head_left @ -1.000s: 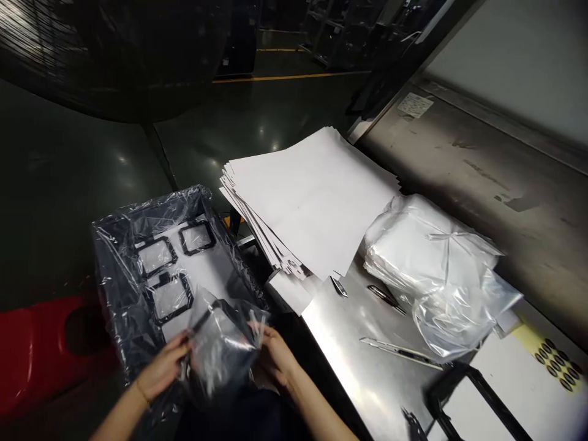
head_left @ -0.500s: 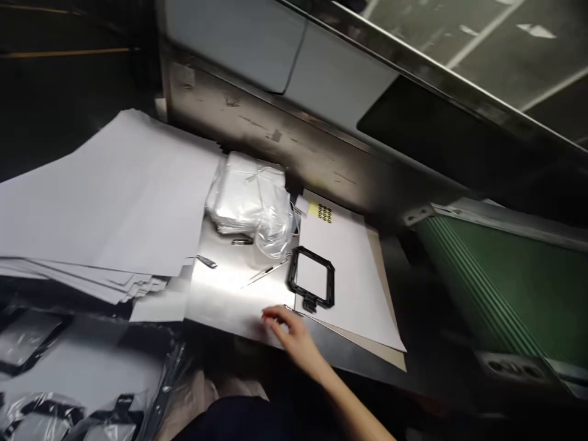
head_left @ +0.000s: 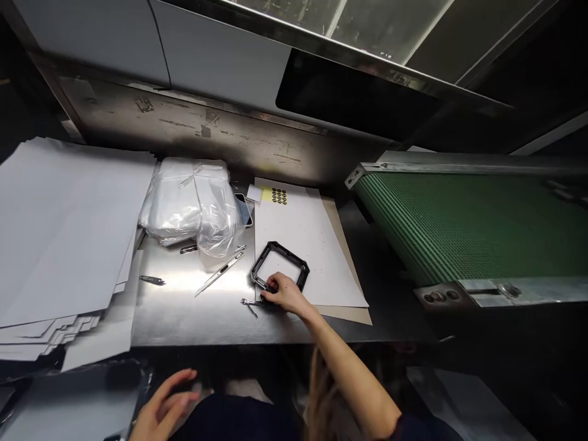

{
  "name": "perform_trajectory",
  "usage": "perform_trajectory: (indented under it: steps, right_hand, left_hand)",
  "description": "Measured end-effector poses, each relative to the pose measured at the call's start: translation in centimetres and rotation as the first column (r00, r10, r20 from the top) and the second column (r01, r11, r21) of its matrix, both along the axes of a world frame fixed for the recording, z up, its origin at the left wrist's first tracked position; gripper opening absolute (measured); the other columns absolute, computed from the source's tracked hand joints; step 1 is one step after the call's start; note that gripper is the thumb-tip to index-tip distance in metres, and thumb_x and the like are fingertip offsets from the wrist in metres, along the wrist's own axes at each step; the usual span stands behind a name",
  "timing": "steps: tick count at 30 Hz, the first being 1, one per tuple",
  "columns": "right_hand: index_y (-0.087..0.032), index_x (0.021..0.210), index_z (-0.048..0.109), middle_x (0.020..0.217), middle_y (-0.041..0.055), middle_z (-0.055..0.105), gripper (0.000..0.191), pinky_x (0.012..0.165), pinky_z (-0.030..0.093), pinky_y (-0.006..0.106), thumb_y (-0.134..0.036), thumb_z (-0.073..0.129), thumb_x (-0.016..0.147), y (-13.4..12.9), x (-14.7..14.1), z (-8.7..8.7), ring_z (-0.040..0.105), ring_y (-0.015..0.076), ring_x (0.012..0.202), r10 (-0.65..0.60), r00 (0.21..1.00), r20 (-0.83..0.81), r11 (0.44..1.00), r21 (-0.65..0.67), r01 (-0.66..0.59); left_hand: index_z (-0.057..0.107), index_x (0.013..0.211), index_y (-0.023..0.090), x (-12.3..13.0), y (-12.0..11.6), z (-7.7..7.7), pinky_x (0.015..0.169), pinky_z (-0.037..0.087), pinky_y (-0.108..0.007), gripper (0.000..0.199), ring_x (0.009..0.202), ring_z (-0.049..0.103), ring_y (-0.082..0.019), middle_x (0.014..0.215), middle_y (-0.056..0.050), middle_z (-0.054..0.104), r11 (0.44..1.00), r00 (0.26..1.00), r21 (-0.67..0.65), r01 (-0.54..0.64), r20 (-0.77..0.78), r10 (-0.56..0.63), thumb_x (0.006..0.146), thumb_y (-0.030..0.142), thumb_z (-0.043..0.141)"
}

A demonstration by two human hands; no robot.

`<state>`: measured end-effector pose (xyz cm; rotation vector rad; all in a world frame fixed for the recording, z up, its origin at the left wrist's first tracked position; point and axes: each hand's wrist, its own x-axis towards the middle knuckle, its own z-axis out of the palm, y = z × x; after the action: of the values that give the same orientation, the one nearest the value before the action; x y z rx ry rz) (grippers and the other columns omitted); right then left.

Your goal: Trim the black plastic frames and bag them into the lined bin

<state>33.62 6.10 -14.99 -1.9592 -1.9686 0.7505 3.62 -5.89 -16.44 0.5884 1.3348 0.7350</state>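
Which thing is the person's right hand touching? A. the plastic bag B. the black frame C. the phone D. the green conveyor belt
B. The right hand is on the lower corner of the black frame, which lies on the white sheet.

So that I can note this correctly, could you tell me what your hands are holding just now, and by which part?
The right hand seems to grip the black frame by its near edge; the left hand holds nothing.
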Motion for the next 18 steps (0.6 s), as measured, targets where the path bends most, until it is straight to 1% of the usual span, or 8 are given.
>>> perform_trajectory:
  steps: [3,5,6,10,11,13,15,18]
  right_hand:
    - [-0.012,0.082,0.05,0.078,0.0019,0.053,0.018,0.062,0.044,0.026,-0.026,0.056,0.074,-2.0,-1.3,1.9,0.052,0.0125,0.071,0.011,0.998,-0.06,0.998,0.056,-0.008]
    - [-0.014,0.083,0.05,0.08,0.0019,0.053,0.02,0.063,0.043,0.023,-0.024,0.061,0.07,-4.1,-3.2,3.6,0.051,0.0122,0.073,0.087,0.99,-0.108,0.992,0.1,-0.076]
    - [-0.015,0.085,0.051,0.083,0.0018,0.053,0.021,0.065,0.043,0.022,-0.023,0.062,0.068,-5.3,-4.3,4.5,0.051,0.0121,0.075,0.14,0.981,-0.13,0.985,0.117,-0.125]
    - [-0.019,0.091,0.053,0.087,0.0021,0.057,0.02,0.077,0.04,0.031,-0.025,0.058,0.073,-8.6,-7.6,6.5,0.051,0.0157,0.082,0.364,0.923,-0.123,0.905,0.282,-0.319]
    - [-0.019,0.092,0.053,0.085,0.0024,0.057,0.017,0.077,0.04,0.033,-0.025,0.054,0.076,-8.9,-7.7,6.3,0.051,0.0161,0.081,0.344,0.932,-0.116,0.89,0.356,-0.285]
    - [-0.018,0.095,0.051,0.085,0.0047,0.056,0.016,0.075,0.041,0.034,-0.023,0.045,0.081,-8.5,-7.0,5.2,0.05,0.017,0.081,0.202,0.97,-0.138,0.88,0.46,-0.118]
    - [-0.016,0.101,0.049,0.093,0.0105,0.053,0.022,0.074,0.041,0.038,-0.022,0.044,0.081,-7.6,-5.7,3.0,0.047,0.0213,0.087,0.028,0.985,-0.169,0.89,0.454,0.053]
    - [-0.014,0.101,0.05,0.097,0.0151,0.048,0.028,0.072,0.041,0.045,-0.026,0.051,0.076,-6.0,-4.3,-0.6,0.044,0.027,0.088,-0.031,0.983,-0.179,0.921,0.377,0.098]
  left_hand:
    - [0.058,0.101,0.022,5.7,2.2,2.4,0.07,0.048,-0.041,0.055,0.085,0.061,-0.033,0.111,-0.014,0.059,0.994,0.955,-0.037,0.104,0.282,-0.09,0.051,0.041,0.071]
    - [0.051,0.11,0.022,8.2,3.3,3.8,0.077,0.045,-0.045,0.072,0.09,0.059,-0.033,0.114,-0.015,0.057,0.987,0.896,-0.065,0.146,0.432,-0.104,0.044,0.04,0.075]
    - [0.05,0.111,0.022,9.0,3.6,4.3,0.079,0.045,-0.045,0.072,0.09,0.06,-0.032,0.113,-0.014,0.058,0.985,0.872,-0.079,0.154,0.48,-0.097,0.046,0.039,0.075]
    - [0.054,0.099,0.021,8.8,3.6,5.5,0.077,0.048,-0.032,0.029,0.083,0.063,-0.019,0.1,-0.004,0.066,0.986,0.881,-0.159,0.047,0.471,0.034,0.072,0.031,0.057]
    - [0.054,0.095,0.021,8.2,3.5,5.8,0.076,0.048,-0.029,0.021,0.083,0.063,-0.018,0.097,-0.002,0.068,0.983,0.896,-0.182,0.0,0.436,0.081,0.076,0.03,0.052]
    - [0.053,0.09,0.021,6.6,3.2,6.8,0.074,0.05,-0.027,0.017,0.087,0.062,-0.021,0.095,-0.002,0.069,0.971,0.913,-0.225,-0.077,0.375,0.159,0.077,0.032,0.051]
    - [0.052,0.087,0.021,5.2,2.9,8.2,0.073,0.051,-0.029,0.021,0.092,0.06,-0.025,0.097,-0.004,0.068,0.962,0.914,-0.235,-0.139,0.343,0.216,0.074,0.037,0.052]
    - [0.055,0.087,0.022,3.9,2.4,10.8,0.07,0.053,-0.029,0.03,0.091,0.059,-0.029,0.101,-0.006,0.067,0.964,0.912,-0.177,-0.196,0.327,0.246,0.062,0.034,0.066]
